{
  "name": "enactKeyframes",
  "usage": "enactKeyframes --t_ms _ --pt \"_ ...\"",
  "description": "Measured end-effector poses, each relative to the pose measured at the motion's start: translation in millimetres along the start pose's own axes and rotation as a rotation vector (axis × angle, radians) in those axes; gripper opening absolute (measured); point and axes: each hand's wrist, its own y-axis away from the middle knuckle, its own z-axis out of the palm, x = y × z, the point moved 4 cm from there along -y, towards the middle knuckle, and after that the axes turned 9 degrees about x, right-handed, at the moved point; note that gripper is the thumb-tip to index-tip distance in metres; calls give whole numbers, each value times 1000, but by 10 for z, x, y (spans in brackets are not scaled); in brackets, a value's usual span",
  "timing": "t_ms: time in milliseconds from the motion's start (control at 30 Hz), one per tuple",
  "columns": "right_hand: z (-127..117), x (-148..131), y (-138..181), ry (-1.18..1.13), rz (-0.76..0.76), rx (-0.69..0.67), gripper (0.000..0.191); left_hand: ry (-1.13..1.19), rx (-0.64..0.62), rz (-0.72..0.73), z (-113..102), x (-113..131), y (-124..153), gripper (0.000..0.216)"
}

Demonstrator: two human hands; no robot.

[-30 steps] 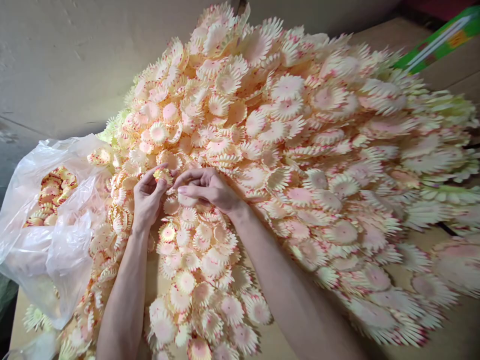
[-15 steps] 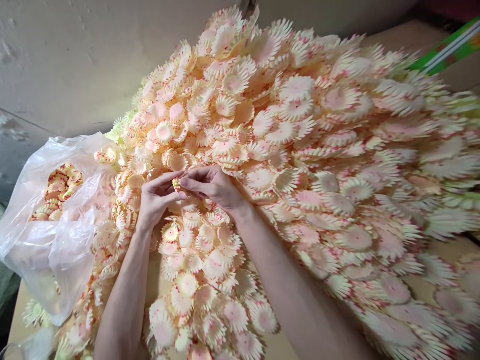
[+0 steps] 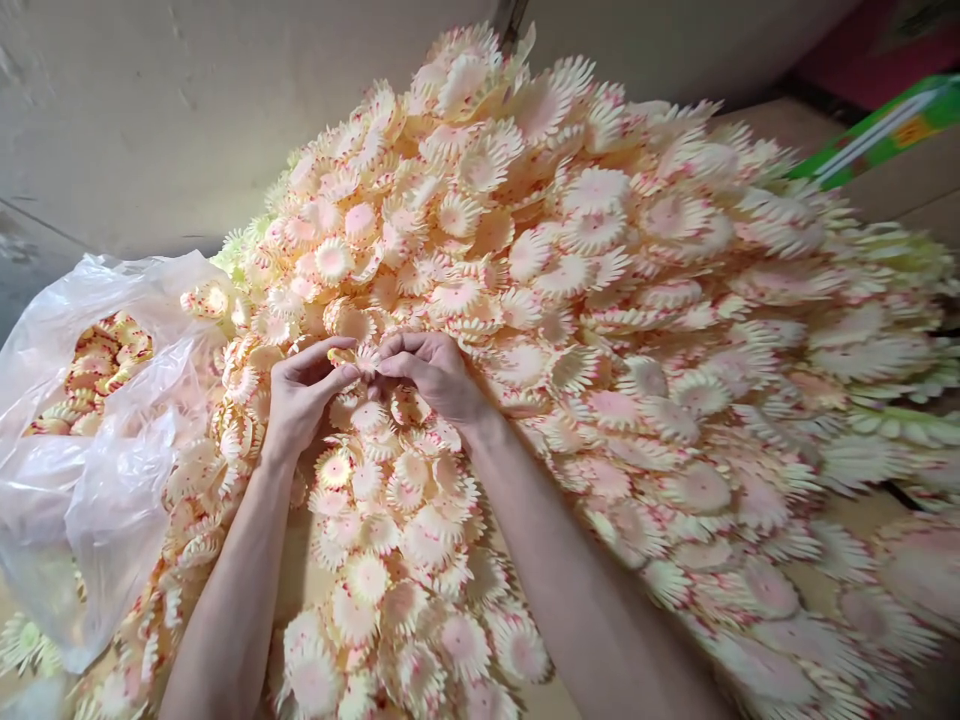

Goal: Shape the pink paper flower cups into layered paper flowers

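Thumb and fingers of my left hand [image 3: 304, 390] are pinched on a small pale artificial flower piece [image 3: 366, 358] with a fringed edge. My right hand [image 3: 435, 378] faces it from the other side, its fingertips closed on the same piece's right edge. A yellowish, red-speckled bit shows at my left fingertips; whether it belongs to this piece I cannot tell. Directly below both hands lies a strip of loose flower pieces [image 3: 367, 578], cream with pink centres and notched rims. Behind them rises a large heap of similar pieces [image 3: 592, 190].
On the left, a translucent plastic bag [image 3: 120, 480] holds more red-speckled flower pieces. A pale wall [image 3: 150, 120] stands behind the heap. At the back right a green printed strip [image 3: 877, 140] leans across. Bits of tan table surface [image 3: 559, 690] show between the flowers.
The small flower piece between my fingers has come into fuller view, its pale fringe now showing between both hands. My hands stay nearly in place; the camera view has shifted slightly.
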Motion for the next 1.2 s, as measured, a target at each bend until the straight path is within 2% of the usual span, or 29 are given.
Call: enactKeyframes --t_ms 167,367,500,667,767,867,1067,1200 --pt "-1 11 -26 -23 -122 31 18 30 -7 8 6 12 -10 33" --pt "19 -6 -12 -100 -95 -11 17 67 -45 40 18 14 -26 44" --pt "11 6 3 -9 -65 -24 9 62 -64 41 14 8 -28 45" --pt "47 -9 17 53 -97 -31 20 92 -80 38 5 -2 -32 50" --pt "65 1 5 31 -37 5 32 132 -77 43 10 -5 -31 53" --pt "72 32 -6 6 36 2 41 128 -68 20 19 -22 -19 46" --pt "22 48 23 -26 66 -59 28 121 -55 -41 46 -30 11 33" --pt "-3 5 83 -146 91 -150 22 189 37 -21 13 9 -13 32"
